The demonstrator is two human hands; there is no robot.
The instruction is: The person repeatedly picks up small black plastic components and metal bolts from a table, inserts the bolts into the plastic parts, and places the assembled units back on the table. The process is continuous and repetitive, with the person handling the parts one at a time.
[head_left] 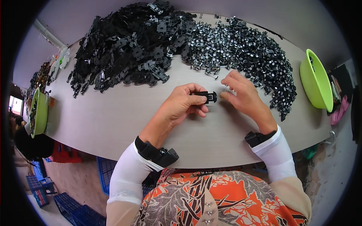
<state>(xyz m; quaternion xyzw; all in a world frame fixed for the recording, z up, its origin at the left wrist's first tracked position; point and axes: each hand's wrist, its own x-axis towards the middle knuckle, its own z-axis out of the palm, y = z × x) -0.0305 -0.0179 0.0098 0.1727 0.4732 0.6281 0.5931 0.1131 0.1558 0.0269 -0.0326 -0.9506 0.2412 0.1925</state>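
Above the middle of the table, my left hand (180,103) is closed around a black plastic toy-car chassis (211,97), thumb on top. The chassis points to the right, its free end sticking out past the fingertips. Just to its right, my right hand (245,97) pinches a small wheel axle (226,88) with a thin silvery shaft between thumb and fingers. The axle stands apart from the chassis, and its ends are partly hidden by the fingers. Beyond my right hand lies a heap of small wheel axles (233,45) with silvery hubs.
A tall heap of black chassis (124,49) covers the back left of the table (113,124). Lime-green basins stand at the right edge (318,81) and the left edge (40,113), both holding small parts. Blue crates (75,209) sit on the floor at the lower left.
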